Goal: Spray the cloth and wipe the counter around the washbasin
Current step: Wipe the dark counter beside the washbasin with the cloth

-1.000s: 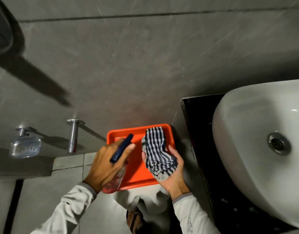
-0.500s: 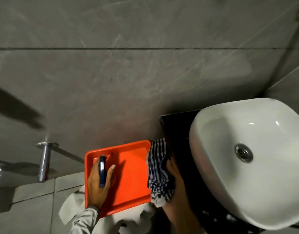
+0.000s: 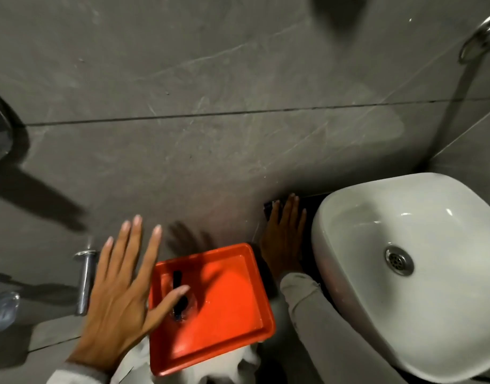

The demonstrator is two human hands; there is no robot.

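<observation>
Pressing flat on the dark counter strip at about one o'clock from the glossy orange rectangular plastic tray, the right hand is seen with fingers extended against the left side of the white ceramic washbasin. The cloth is presumably beneath that palm, yet none of it can be made out, so whether anything is gripped there cannot be told. The left hand is spread wide and holds nothing; its thumb hangs over the clear spray bottle with a dark blue trigger head, which stands in the tray at the hand's three o'clock.

A wipe could be made with too little cloth under the palm, judged from the bare fingers at the counter's back edge, and smears would be left. The tray, apparently perched on something white and crumpled, could be tipped by a careless knock, and the bottle would be upset.

Much of the counter is hidden by the basin and the sleeve. A chrome wall fitting at nine o'clock is blurred, as is a clear object at the left edge.
</observation>
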